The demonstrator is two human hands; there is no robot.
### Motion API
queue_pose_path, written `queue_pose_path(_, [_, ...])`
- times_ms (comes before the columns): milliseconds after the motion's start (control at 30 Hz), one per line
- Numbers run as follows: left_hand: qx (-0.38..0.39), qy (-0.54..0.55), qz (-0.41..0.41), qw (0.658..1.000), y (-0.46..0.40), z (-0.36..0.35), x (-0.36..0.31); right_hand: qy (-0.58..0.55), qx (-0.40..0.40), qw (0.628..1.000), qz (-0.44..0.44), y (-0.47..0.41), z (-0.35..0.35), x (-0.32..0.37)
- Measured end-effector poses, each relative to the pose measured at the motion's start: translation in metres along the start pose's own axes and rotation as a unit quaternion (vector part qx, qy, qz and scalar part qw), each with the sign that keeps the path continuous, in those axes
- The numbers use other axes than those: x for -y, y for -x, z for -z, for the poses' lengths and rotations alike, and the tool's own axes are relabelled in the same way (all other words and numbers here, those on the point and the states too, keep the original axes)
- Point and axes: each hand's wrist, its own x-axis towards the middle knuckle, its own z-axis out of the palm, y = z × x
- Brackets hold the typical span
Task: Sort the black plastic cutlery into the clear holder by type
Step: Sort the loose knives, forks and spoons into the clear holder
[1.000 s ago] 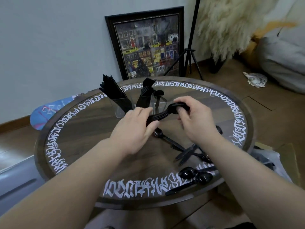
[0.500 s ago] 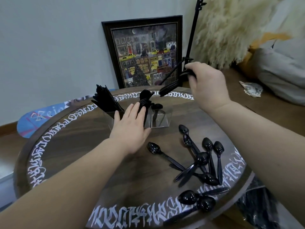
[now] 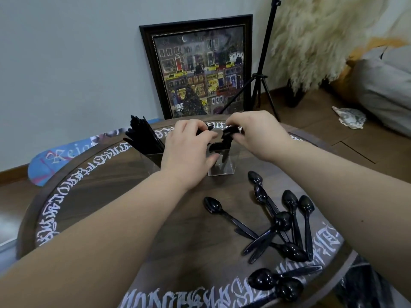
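Cutlery sorting is partway along on the round table [image 3: 106,196], whose rim carries white lettering; from how things lie, the step in hand looks like feeding a bundle into the holder [image 3: 222,166], which stands on the table's far side just beyond the hands. Behind the table a framed picture [image 3: 200,63] leans on the wall, with a tripod [image 3: 260,78] to its right. The holder's left compartment is packed with upright black pieces [image 3: 143,138] fanning out above the rim; their type is too dark to tell. Its right compartment shows a few handles through the clear wall. The left hand [image 3: 189,152] is over the holder's middle, fingers curled with the tips on dark cutlery there, though whether it truly grips anything I cannot tell. The right hand [image 3: 258,135] is curled round a short bundle [image 3: 229,135] of black pieces held above the right compartment; their heads are hidden, so their type is unclear. Nearer the camera, well apart from the holder, loose spoons [image 3: 287,221] lie crossed in a heap on the right, one spoon [image 3: 213,206] lies off to the heap's left, and two more [image 3: 266,282] rest by the near rim. The next move, I judge, calls for the right hand to lower the bundle straight into its matching compartment while the left steadies the light holder against tipping, then for a reach back to gather the spoons, which likely make up most of what remains.
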Motion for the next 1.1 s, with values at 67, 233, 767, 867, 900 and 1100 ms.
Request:
queue_pose_path(67, [0.026,-0.022,-0.004,0.999,-0.005,-0.004,0.001,-0.013,-0.004,1.0,-0.012,0.001,-0.004,-0.003])
queue_pose_path(233, [0.071,-0.069,-0.027,0.995,-0.014,-0.006,0.004,-0.035,0.014,0.999,-0.032,-0.003,-0.015,-0.011])
queue_pose_path(767, [0.049,-0.142,-0.108,0.983,-0.025,-0.018,0.009,-0.086,0.031,0.995,-0.042,0.001,-0.033,-0.021])
queue_pose_path(867, [0.048,-0.108,-0.086,0.989,-0.023,-0.022,0.009,-0.091,0.016,0.995,-0.041,0.004,-0.033,-0.022])
queue_pose_path(900, [0.047,-0.099,-0.081,0.991,-0.023,-0.022,0.01,-0.093,0.012,0.995,-0.042,0.005,-0.033,-0.022])
queue_pose_path(1100, [0.044,-0.027,-0.066,0.996,-0.026,-0.017,0.013,-0.114,-0.017,0.992,-0.058,0.005,-0.042,-0.028])
